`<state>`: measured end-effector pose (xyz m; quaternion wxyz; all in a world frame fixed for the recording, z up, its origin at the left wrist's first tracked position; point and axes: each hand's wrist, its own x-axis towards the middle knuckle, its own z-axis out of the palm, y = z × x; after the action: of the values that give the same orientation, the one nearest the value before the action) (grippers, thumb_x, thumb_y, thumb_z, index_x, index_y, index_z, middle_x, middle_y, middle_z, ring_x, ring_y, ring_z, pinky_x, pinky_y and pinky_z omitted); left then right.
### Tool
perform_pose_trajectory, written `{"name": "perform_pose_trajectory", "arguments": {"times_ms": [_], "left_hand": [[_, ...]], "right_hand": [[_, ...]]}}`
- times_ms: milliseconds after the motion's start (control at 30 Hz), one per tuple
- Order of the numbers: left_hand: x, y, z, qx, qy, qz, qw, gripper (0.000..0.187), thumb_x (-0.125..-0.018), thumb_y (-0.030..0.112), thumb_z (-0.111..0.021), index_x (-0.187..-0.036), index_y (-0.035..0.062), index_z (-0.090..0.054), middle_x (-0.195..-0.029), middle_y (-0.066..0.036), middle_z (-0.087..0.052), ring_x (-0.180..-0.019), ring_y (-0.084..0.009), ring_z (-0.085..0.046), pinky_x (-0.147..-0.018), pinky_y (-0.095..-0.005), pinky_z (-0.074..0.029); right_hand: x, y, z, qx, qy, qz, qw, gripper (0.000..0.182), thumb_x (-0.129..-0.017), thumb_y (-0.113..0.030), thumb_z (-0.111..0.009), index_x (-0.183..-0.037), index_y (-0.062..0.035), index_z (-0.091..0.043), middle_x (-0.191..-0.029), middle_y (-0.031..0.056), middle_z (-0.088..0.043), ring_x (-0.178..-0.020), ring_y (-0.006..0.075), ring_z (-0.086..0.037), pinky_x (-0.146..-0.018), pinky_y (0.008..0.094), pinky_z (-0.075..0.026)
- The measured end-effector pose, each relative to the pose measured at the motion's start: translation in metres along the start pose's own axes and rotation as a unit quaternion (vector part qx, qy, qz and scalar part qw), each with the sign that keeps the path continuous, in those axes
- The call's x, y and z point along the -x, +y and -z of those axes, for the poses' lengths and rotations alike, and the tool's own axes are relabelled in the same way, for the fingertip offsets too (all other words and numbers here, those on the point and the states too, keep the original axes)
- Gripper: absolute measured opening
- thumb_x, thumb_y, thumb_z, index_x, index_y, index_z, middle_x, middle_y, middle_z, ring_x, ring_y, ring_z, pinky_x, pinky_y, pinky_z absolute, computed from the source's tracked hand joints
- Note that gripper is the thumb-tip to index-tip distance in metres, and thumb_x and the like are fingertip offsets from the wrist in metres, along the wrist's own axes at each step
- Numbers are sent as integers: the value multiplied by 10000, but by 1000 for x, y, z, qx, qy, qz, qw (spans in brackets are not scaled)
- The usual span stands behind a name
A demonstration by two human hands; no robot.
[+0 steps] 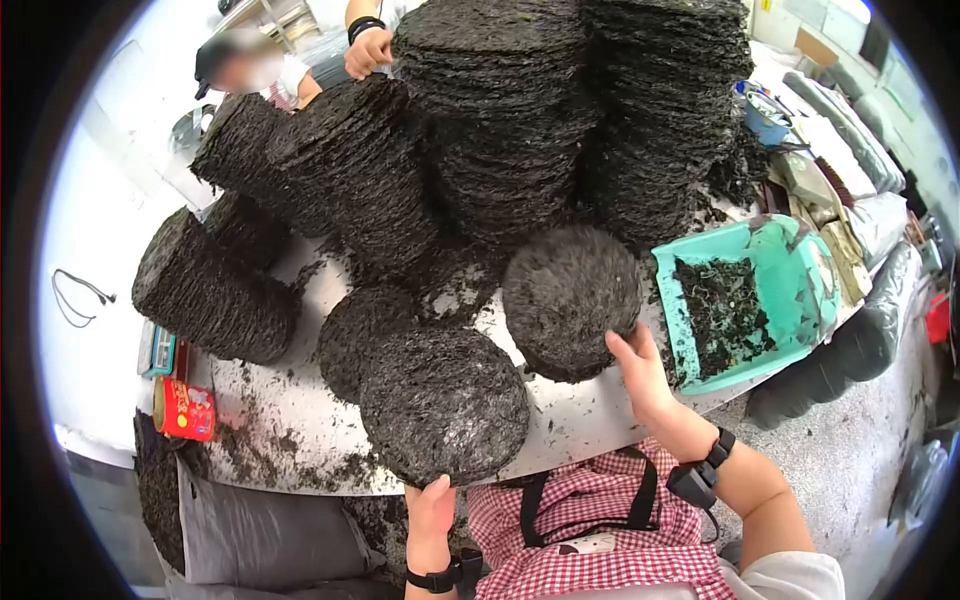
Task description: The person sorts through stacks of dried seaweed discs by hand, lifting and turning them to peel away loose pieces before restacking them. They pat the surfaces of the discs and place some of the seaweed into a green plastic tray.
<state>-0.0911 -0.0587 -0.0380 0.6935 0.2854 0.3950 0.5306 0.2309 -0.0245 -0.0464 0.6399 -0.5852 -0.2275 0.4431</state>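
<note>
In the head view, my left hand pinches the near edge of a round dried seaweed cake; the thumb shows on the rim and the fingers are hidden beneath. My right hand grips the right edge of another round seaweed cake, its thumb on the top face. That cake is slightly smeared by motion. Partly under the left-hand cake lies a further dark seaweed cake. All of them are rough, nearly black and matted.
Tall seaweed stacks stand at the back; a shorter stack leans at left. A turquoise basin holds scraps at right. A red packet sits at the table's left edge. Another person's hand is behind the stacks.
</note>
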Motion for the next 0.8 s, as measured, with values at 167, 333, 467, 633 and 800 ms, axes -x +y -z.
{"name": "perform_pose_trajectory", "arguments": {"times_ms": [167,333,467,633,800], "left_hand": [[-4,1,-11,-1,0,-5,1000,630,-749,49,-643,-1329,64,-397,-1248,-121,-514,-1182,-305,-489,-996,-511,-394],[-8,0,-14,11,-2,9,1000,617,-760,43,-651,-1324,62,-401,-1217,-119,-536,-1150,-304,-512,-980,-500,-404],[-4,1,-15,10,7,30,999,656,-731,34,-678,-1322,66,-395,-1248,-102,-510,-1168,-289,-493,-984,-489,-397],[-1,-1,-18,-49,29,19,998,691,-692,-36,-705,-1307,35,-399,-1242,-95,-501,-1145,-245,-500,-980,-416,-407],[-1,-17,-50,-111,-20,36,993,640,-632,-67,-785,-1199,-25,-491,-1154,-117,-569,-1040,-220,-575,-907,-359,-491]], "right_hand": [[12,14,28,430,19,194,881,661,-790,-203,-692,-1355,-76,-373,-1437,198,-218,-1332,376,-192,-1071,486,-189],[19,1,22,605,-89,295,734,587,-694,-255,-759,-1203,-89,-520,-1467,177,-199,-1368,389,-134,-1109,549,-71],[11,6,33,640,-101,348,678,474,-649,-207,-780,-1050,-83,-560,-1380,140,-341,-1357,361,-195,-1116,552,-88],[37,-31,7,465,-219,353,782,699,-644,-227,-790,-1228,-46,-451,-1358,173,-375,-1355,375,-214,-1100,543,-168],[70,-36,-47,309,-393,332,800,650,-726,-232,-760,-1255,-54,-426,-1438,192,-307,-1351,377,-264,-1066,471,-307]]}}
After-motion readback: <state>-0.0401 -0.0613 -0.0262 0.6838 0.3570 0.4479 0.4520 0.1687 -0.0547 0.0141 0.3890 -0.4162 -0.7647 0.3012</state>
